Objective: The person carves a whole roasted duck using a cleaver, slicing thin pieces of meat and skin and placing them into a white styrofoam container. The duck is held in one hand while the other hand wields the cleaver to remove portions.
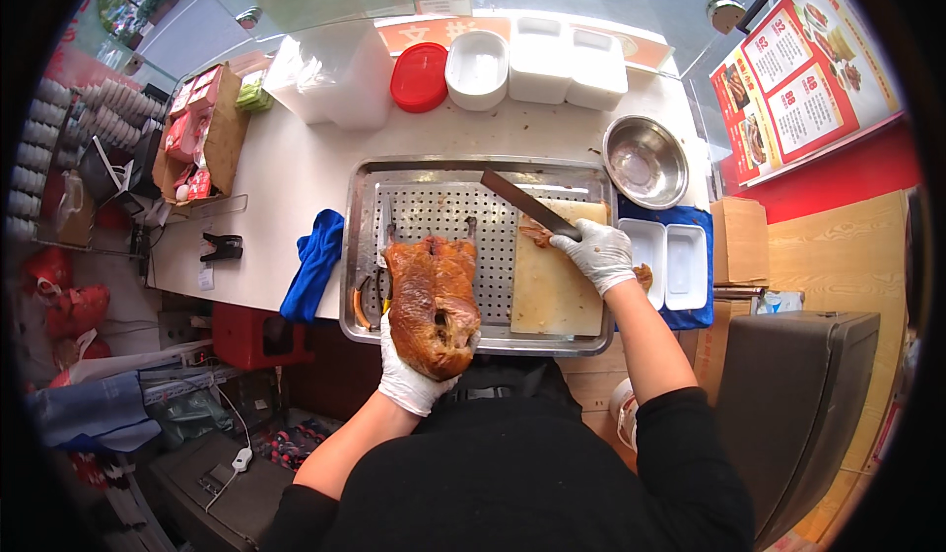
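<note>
A whole roast duck point(432, 293) with browned skin is held over the near left side of a perforated steel tray point(494, 256). My left hand point(414, 378), in a white glove, grips its near end from below. In my gloved right hand point(597, 252) is a cleaver point(525, 201), its blade slanting up and left across the far end of a pale cutting board point(558, 286). Small pieces of meat point(536, 234) lie on the board under the blade. Beside the duck, a knife and an orange handle point(361, 306) are partly hidden.
Two white containers point(686, 266) sit on a blue cloth at right, one holding some meat point(642, 277). A steel bowl point(645, 162) stands behind them. Another blue cloth point(316, 264) lies left of the tray. Stacked white tubs point(541, 64) and a red lid point(419, 77) line the back.
</note>
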The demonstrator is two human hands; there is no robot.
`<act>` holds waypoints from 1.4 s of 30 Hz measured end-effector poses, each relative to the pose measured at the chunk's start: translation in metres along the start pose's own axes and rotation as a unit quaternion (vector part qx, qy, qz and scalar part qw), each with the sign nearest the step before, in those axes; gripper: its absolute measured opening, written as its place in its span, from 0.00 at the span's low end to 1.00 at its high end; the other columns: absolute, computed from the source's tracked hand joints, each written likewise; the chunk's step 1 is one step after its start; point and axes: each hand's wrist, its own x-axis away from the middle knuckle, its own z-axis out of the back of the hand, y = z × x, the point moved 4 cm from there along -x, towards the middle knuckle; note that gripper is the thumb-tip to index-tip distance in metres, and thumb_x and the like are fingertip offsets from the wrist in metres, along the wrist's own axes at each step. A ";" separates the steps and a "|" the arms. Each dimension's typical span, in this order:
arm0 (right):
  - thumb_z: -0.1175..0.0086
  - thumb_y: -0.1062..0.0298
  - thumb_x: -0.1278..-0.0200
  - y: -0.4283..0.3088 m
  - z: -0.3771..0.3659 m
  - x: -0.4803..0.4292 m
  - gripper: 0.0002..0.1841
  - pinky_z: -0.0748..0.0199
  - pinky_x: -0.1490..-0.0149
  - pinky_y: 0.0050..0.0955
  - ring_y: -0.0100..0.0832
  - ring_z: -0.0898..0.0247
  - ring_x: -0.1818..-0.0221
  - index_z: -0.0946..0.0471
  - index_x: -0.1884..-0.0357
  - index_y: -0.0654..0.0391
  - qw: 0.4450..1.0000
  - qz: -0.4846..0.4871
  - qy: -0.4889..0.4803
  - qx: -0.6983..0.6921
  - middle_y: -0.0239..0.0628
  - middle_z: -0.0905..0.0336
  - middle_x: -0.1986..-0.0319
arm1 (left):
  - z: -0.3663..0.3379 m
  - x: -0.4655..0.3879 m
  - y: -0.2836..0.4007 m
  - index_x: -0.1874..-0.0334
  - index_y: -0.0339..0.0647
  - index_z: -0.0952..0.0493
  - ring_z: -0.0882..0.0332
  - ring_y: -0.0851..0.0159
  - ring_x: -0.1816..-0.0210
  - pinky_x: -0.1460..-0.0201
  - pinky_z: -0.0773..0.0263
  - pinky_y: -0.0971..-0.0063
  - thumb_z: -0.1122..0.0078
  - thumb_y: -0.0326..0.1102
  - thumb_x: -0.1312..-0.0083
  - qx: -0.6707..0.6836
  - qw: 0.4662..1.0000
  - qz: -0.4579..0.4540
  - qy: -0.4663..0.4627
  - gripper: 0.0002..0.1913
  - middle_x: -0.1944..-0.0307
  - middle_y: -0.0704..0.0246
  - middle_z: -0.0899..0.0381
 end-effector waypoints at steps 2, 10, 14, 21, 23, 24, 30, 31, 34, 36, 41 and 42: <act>0.35 0.32 0.47 0.000 0.001 0.001 0.30 0.21 0.55 0.44 0.48 0.16 0.63 0.13 0.61 0.52 1.000 -0.006 -0.009 -0.017 0.45 0.14 0.70 | 0.000 -0.001 -0.001 0.28 0.46 0.33 0.23 0.63 0.37 0.38 0.24 0.65 0.57 0.50 0.20 0.033 0.999 0.016 -0.002 0.24 0.34 0.67 0.25; 0.48 0.45 0.25 -0.040 0.043 0.026 0.22 0.23 0.63 0.45 0.50 0.18 0.68 0.16 0.59 0.56 0.970 0.013 0.018 -0.242 0.52 0.16 0.70 | -0.001 0.012 -0.001 0.30 0.61 0.31 0.25 0.61 0.38 0.40 0.23 0.56 0.59 0.65 0.25 -0.021 0.996 0.072 0.050 0.28 0.33 0.75 0.26; 0.48 0.53 0.23 -0.112 0.042 0.065 0.18 0.26 0.67 0.41 0.48 0.22 0.73 0.18 0.61 0.58 0.924 0.142 -0.055 -0.350 0.49 0.21 0.76 | -0.005 0.010 0.000 0.31 0.56 0.30 0.23 0.62 0.39 0.39 0.23 0.59 0.57 0.62 0.23 0.014 0.998 0.051 0.044 0.27 0.36 0.72 0.23; 0.48 0.55 0.24 -0.150 0.047 0.075 0.15 0.27 0.68 0.48 0.54 0.22 0.73 0.19 0.66 0.54 0.934 0.178 0.020 -0.308 0.50 0.21 0.77 | -0.002 0.007 -0.001 0.31 0.54 0.30 0.22 0.60 0.39 0.39 0.22 0.58 0.57 0.62 0.23 0.031 0.997 0.051 0.046 0.28 0.37 0.69 0.23; 0.47 0.55 0.24 -0.151 0.045 0.073 0.15 0.27 0.69 0.48 0.54 0.22 0.73 0.19 0.66 0.54 0.936 0.179 0.022 -0.301 0.50 0.21 0.77 | 0.000 0.007 -0.001 0.31 0.53 0.31 0.22 0.60 0.39 0.39 0.22 0.58 0.57 0.62 0.23 0.015 0.998 0.043 0.034 0.28 0.37 0.69 0.23; 0.47 0.55 0.25 -0.152 0.043 0.073 0.15 0.27 0.69 0.48 0.54 0.22 0.73 0.19 0.66 0.54 0.938 0.179 0.020 -0.297 0.50 0.21 0.77 | 0.001 0.006 -0.001 0.31 0.53 0.31 0.22 0.60 0.39 0.39 0.22 0.58 0.57 0.62 0.23 0.008 0.999 0.038 0.031 0.27 0.37 0.69 0.23; 0.48 0.54 0.24 -0.142 0.041 0.086 0.17 0.28 0.70 0.47 0.53 0.23 0.76 0.22 0.70 0.53 0.941 0.183 0.014 -0.283 0.47 0.23 0.80 | 0.002 0.001 0.001 0.30 0.54 0.32 0.22 0.61 0.40 0.41 0.21 0.58 0.57 0.61 0.23 0.042 0.998 0.046 0.016 0.27 0.37 0.69 0.23; 0.48 0.54 0.24 -0.140 0.041 0.089 0.17 0.28 0.70 0.47 0.53 0.24 0.76 0.23 0.71 0.52 0.941 0.189 -0.001 -0.280 0.46 0.24 0.81 | 0.001 0.001 0.001 0.31 0.54 0.31 0.22 0.61 0.40 0.41 0.21 0.58 0.57 0.61 0.23 0.055 0.997 0.050 0.010 0.27 0.37 0.69 0.23; 0.49 0.52 0.23 -0.128 0.035 0.092 0.19 0.27 0.70 0.47 0.53 0.24 0.76 0.24 0.72 0.53 0.952 0.188 -0.054 -0.235 0.46 0.24 0.80 | 0.002 0.006 0.002 0.31 0.52 0.31 0.22 0.61 0.39 0.39 0.22 0.60 0.57 0.58 0.22 0.053 0.997 0.052 0.009 0.26 0.37 0.68 0.23; 0.50 0.51 0.23 -0.125 0.029 0.091 0.20 0.26 0.69 0.47 0.54 0.24 0.75 0.24 0.72 0.53 0.943 0.189 -0.072 -0.263 0.46 0.23 0.80 | 0.006 0.010 -0.001 0.31 0.49 0.30 0.23 0.59 0.38 0.35 0.25 0.62 0.57 0.57 0.22 0.053 0.995 0.070 0.043 0.26 0.37 0.67 0.23; 0.49 0.50 0.23 -0.120 0.019 0.092 0.19 0.25 0.66 0.47 0.54 0.22 0.72 0.23 0.68 0.54 0.934 0.199 -0.133 -0.266 0.48 0.22 0.78 | 0.006 0.004 0.009 0.32 0.45 0.30 0.23 0.56 0.38 0.35 0.24 0.59 0.56 0.59 0.24 -0.001 1.000 0.010 -0.010 0.29 0.37 0.63 0.23; 0.51 0.45 0.23 -0.117 0.018 0.093 0.22 0.25 0.65 0.47 0.53 0.21 0.70 0.22 0.67 0.55 0.946 0.174 -0.161 -0.220 0.49 0.21 0.77 | 0.008 0.004 0.011 0.31 0.45 0.30 0.23 0.56 0.37 0.34 0.25 0.59 0.56 0.59 0.24 -0.027 1.000 0.007 0.009 0.29 0.37 0.62 0.23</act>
